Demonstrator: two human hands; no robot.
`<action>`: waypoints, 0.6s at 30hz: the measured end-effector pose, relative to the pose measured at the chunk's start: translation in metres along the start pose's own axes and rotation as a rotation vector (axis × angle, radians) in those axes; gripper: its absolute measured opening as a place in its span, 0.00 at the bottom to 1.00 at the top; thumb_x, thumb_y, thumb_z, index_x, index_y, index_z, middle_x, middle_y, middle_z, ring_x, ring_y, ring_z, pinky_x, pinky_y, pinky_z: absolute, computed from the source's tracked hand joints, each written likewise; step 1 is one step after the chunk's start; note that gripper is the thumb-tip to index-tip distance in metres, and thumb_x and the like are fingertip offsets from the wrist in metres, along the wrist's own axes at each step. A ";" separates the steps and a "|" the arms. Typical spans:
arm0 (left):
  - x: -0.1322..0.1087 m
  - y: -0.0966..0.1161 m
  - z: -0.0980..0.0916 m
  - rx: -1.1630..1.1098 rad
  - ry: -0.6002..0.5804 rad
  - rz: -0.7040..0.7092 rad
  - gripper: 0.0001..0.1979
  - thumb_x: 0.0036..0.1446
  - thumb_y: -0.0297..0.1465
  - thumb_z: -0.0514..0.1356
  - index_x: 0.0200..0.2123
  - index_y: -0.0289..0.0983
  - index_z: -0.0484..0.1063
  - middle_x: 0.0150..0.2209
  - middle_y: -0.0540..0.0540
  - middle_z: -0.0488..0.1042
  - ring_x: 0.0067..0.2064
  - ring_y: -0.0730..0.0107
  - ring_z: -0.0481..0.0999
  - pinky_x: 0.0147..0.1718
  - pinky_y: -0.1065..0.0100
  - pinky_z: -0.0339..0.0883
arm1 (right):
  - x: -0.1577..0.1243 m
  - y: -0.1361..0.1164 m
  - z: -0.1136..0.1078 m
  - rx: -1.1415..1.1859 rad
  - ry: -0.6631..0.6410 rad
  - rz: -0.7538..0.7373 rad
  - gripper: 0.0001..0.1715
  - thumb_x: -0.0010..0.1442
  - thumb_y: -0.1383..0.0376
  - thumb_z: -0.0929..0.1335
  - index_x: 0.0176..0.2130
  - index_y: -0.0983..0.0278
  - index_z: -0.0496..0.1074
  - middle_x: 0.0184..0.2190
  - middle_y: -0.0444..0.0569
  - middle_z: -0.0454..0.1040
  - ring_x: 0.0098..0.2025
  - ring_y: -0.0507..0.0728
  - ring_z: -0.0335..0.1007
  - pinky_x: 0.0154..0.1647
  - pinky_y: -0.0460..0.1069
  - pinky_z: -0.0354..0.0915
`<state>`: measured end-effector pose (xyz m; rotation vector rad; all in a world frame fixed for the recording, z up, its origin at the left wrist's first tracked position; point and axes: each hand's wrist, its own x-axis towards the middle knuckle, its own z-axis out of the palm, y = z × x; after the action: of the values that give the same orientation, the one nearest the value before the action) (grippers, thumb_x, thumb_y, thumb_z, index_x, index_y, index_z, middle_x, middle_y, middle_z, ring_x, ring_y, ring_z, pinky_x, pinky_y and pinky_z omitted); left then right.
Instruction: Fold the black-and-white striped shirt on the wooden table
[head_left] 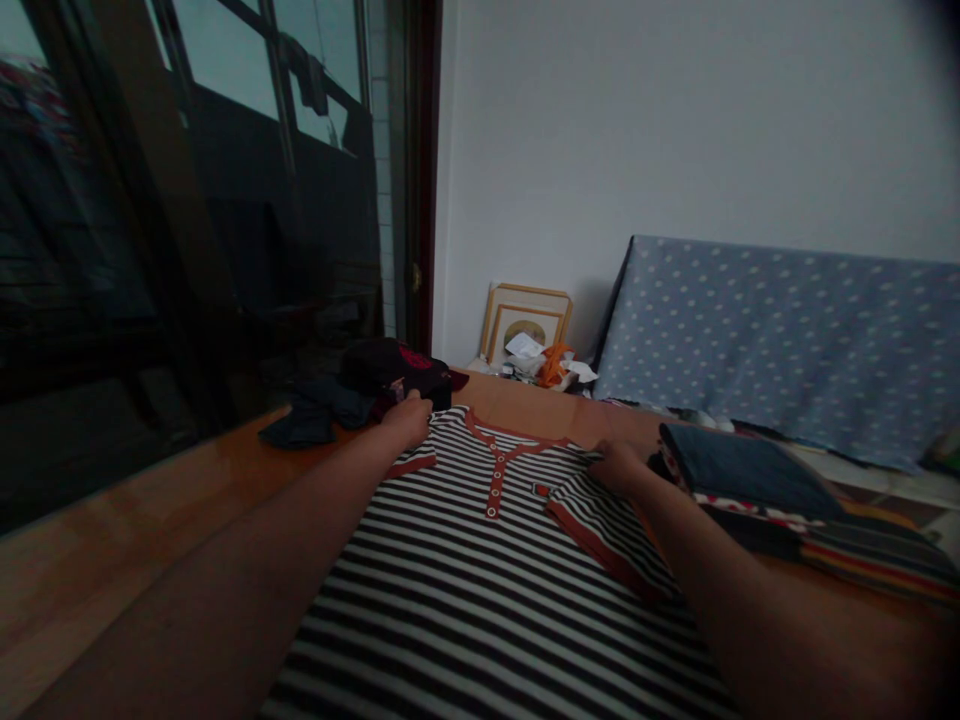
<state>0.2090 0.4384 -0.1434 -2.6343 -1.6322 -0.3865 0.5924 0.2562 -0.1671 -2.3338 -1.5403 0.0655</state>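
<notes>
Striped henley shirt (pixel 480 580) laid out on the counter (pixel 112 530)

Around the shirt, the counter is crowded on both far corners. Past the left shoulder lies a rumpled dark garment (pixel 319 420), with a black cap (pixel 397 365) bearing a red emblem just behind it. To the right sits a folded stack of clothes (pixel 750 490), a dark piece on top and striped cloth beneath, just beside the right hand (pixel 619 467). Farther back are leaning picture frames (pixel 525 325), crumpled paper (pixel 523 350) and an orange cloth (pixel 555 365), with a polka-dot blue cover (pixel 780 340) beyond the stack. A glass door (pixel 187 200) runs along the left.

The shirt lies directly under both hands, collar pointing away. The left hand (pixel 409 420) sits on the shoulder near the collar, the right on the opposite shoulder — both curled down on the cloth, though whether they pinch it cannot be told
</notes>
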 end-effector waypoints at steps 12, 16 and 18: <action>-0.061 -0.003 -0.037 -0.114 0.168 -0.005 0.14 0.58 0.23 0.54 0.44 0.40 0.74 0.44 0.43 0.76 0.46 0.63 0.75 0.46 0.67 0.66 | -0.078 -0.034 -0.044 -0.091 0.073 0.060 0.12 0.58 0.66 0.65 0.43 0.62 0.74 0.40 0.55 0.79 0.42 0.60 0.75 0.39 0.49 0.62; -0.110 -0.011 -0.065 -0.178 0.209 -0.001 0.13 0.58 0.25 0.54 0.43 0.40 0.76 0.42 0.44 0.76 0.46 0.63 0.75 0.45 0.68 0.66 | -0.134 -0.044 -0.069 -0.076 0.137 -0.015 0.11 0.60 0.64 0.65 0.43 0.62 0.72 0.42 0.54 0.77 0.42 0.59 0.74 0.36 0.49 0.59; -0.140 -0.018 -0.078 -0.245 0.239 -0.004 0.12 0.57 0.26 0.55 0.42 0.39 0.76 0.41 0.45 0.76 0.45 0.63 0.75 0.45 0.67 0.67 | -0.167 -0.046 -0.082 -0.052 0.156 -0.047 0.11 0.60 0.63 0.65 0.43 0.61 0.71 0.43 0.53 0.77 0.41 0.59 0.73 0.35 0.49 0.58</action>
<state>0.1181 0.3119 -0.1004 -2.6183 -1.6050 -0.9171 0.5012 0.1008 -0.1009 -2.2813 -1.5353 -0.1659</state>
